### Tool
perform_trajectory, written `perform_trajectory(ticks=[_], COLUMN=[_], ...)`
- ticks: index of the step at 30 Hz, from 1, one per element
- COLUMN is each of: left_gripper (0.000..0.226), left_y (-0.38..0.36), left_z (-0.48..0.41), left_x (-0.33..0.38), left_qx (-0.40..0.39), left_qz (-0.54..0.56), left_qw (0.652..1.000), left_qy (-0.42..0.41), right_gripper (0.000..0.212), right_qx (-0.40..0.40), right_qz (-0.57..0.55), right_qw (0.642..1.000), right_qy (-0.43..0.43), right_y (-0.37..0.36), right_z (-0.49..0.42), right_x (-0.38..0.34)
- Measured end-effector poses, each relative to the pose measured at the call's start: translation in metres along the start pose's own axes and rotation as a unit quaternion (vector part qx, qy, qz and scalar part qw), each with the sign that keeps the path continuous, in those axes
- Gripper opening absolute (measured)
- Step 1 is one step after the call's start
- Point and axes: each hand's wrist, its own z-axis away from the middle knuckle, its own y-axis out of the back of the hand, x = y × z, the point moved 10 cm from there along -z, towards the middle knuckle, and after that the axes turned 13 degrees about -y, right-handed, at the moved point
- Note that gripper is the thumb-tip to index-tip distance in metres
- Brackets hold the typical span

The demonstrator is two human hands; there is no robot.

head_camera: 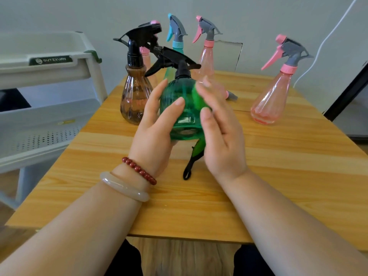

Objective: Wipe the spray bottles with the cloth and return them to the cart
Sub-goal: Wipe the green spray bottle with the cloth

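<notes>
Your left grip [153,126] is wrapped round the green spray bottle [183,108], held tilted above the wooden surface [199,206], base toward you. Right grip [221,132], fingers straight, presses the green cloth [199,147] against the bottle's right side; its black-trimmed tail hangs down. Brown spray bottle [135,96] just left. Pink spray bottle [272,96] well right. White cart [49,62] far left.

A left hand [154,126] is gripping a green spray bottle [180,108] while the right hand [221,132] is pressing a green cloth [199,100] against it. A brown bottle [135,96] is standing left of the grip.
</notes>
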Motion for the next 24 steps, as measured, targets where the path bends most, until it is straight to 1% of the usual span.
perform_trajectory(ticks=[1,2,3,4,6,7,8,9,10,11,13,14,15,16,18,19,20,21,23,24], left_gripper=[0.057,0.052,0.051,0.051,0.056,0.059,0.06,0.06,0.058,0.057,0.053,0.052,0.051,0.051,0.051,0.051,0.053,0.053,0.047,0.045], left_y=[-0.001,-0.001,0.0,0.0,0.002,0.002,0.003,0.003,0.003,0.005,0.006,0.005,0.003,0.002,0.002,0.003,0.004,0.004,0.004,0.004], left_z=[0.001,0.0,0.0,0.0,0.001,0.0,0.0,0.0,0.0,0.001,0.001,0.0,0.0,0.0,-0.001,-0.001,0.0,0.0,0.001,0.001], left_x=[0.001,0.001,0.001,0.002,0.0,0.001,0.002,0.004,0.004,0.004,0.0,0.001,0.002,0.003,0.004,0.004,0.004,0.003,0.003,0.004], left_qx=[0.01,0.019,0.025,0.032,0.032,0.021,0.009,-0.002,-0.001,0.016,0.044,0.045,0.039,0.031,0.012,0.008,0.009,0.014,0.026,0.032], left_qz=[0.027,0.036,0.037,0.029,0.006,-0.023,-0.071,-0.109,-0.121,-0.104,-0.033,-0.008,0.0,-0.004,-0.051,-0.073,-0.076,-0.071,-0.042,-0.033], left_qw=[1.0,0.999,0.999,0.999,0.999,0.999,0.997,0.994,0.992,0.994,0.998,0.999,0.999,0.999,0.998,0.997,0.997,0.997,0.999,0.999], left_qy=[0.001,-0.002,-0.007,-0.009,-0.005,-0.01,-0.018,-0.032,-0.038,-0.034,-0.015,-0.012,-0.013,-0.014,-0.024,-0.028,-0.026,-0.024,-0.019,-0.015], right_gripper=[0.041,0.043,0.045,0.045,0.045,0.046,0.047,0.045,0.042,0.04,0.043,0.045,0.045,0.043,0.041,0.041,0.04,0.039,0.041,0.044], right_qx=[-0.011,-0.022,-0.027,-0.019,-0.001,-0.006,-0.012,-0.008,0.001,0.008,-0.002,-0.012,-0.01,-0.002,-0.001,-0.009,-0.01,-0.009,-0.026,-0.043], right_qz=[-0.057,-0.091,-0.096,-0.069,0.012,0.04,0.052,0.051,0.037,0.008,-0.066,-0.085,-0.077,-0.047,0.027,0.037,0.026,0.0,-0.092,-0.137], right_qw=[0.997,0.992,0.991,0.995,1.0,0.999,0.997,0.997,0.999,1.0,0.993,0.99,0.991,0.996,1.0,0.999,1.0,1.0,0.99,0.982], right_qy=[-0.054,-0.08,-0.085,-0.074,-0.004,0.034,0.054,0.051,0.03,-0.01,-0.099,-0.116,-0.107,-0.08,0.003,0.019,0.01,-0.018,-0.104,-0.126], right_y=[-0.003,-0.007,-0.009,-0.009,-0.005,-0.006,-0.006,-0.005,-0.003,0.0,-0.002,-0.005,-0.005,-0.003,-0.004,-0.005,-0.004,-0.003,-0.005,-0.009], right_z=[-0.003,-0.004,-0.003,-0.002,0.003,0.006,0.007,0.006,0.004,0.001,-0.003,-0.002,-0.002,-0.001,0.004,0.005,0.003,0.001,-0.005,-0.006], right_x=[0.007,0.011,0.011,0.01,-0.004,-0.012,-0.015,-0.015,-0.01,0.0,0.019,0.022,0.02,0.015,-0.001,-0.005,-0.004,0.001,0.018,0.022])
